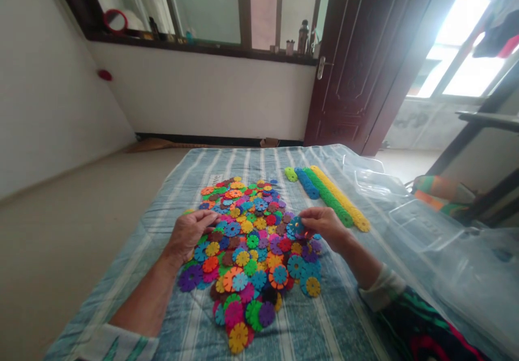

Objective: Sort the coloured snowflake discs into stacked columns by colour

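Note:
A heap of notched plastic flower discs (243,226) in many colours is spread over a striped blue cloth (162,291). At the heap's right side, my right hand (324,226) pinches a blue notched disc (295,226) between thumb and fingers. My left hand (190,234) is at the heap's left edge, thumb and forefinger drawn together; what they hold, if anything, is hidden. Beyond my right hand lie sorted rows of overlapping discs: a yellow row (340,199), a green row (328,199) and a shorter blue row (307,182). A light green disc group (290,174) is beside them.
Clear plastic containers (424,226) stand along the right side of the cloth. A dark red door (357,53) is at the back right, beside a window ledge (203,47) with bottles and a round red mirror (115,20). Bare floor (81,220) shows at the left.

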Demonstrator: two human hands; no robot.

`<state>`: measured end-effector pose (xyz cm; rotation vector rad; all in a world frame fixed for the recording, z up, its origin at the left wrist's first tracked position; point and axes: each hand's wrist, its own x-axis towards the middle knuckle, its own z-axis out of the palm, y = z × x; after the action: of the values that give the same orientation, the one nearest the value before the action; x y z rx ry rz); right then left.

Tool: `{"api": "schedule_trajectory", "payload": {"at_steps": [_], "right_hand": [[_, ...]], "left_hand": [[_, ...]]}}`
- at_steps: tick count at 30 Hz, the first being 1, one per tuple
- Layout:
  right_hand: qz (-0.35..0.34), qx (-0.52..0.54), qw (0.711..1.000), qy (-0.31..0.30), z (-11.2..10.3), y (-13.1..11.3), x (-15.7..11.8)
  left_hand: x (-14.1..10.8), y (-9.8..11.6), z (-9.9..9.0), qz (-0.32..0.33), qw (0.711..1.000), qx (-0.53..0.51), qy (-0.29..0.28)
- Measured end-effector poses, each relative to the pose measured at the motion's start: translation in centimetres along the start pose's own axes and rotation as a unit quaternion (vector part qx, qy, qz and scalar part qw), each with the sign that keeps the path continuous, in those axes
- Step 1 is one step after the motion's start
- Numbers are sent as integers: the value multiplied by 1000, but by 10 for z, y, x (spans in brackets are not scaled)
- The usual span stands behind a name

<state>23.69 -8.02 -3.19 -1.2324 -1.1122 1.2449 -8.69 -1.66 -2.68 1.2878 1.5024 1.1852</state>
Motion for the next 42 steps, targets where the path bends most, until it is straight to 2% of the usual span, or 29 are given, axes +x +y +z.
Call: {"api": "schedule_trajectory", "payload": {"at_steps": [10,16,20,26,42], "right_hand": [[0,11,999,44,-4,11,0],[2,64,996,58,-7,16,4],[-27,114,988,106,-11,14,8],[-51,88,981,168,-13,12,10],[-26,65,987,143,-8,14,11]], "left_hand": [[-1,4,0,15,999,51,0],[-1,4,-1,19,998,65,-1],[2,3,0,31,997,75,1],[5,1,-1,28,996,81,5],[6,-1,-4,23,994,102,1]]}}
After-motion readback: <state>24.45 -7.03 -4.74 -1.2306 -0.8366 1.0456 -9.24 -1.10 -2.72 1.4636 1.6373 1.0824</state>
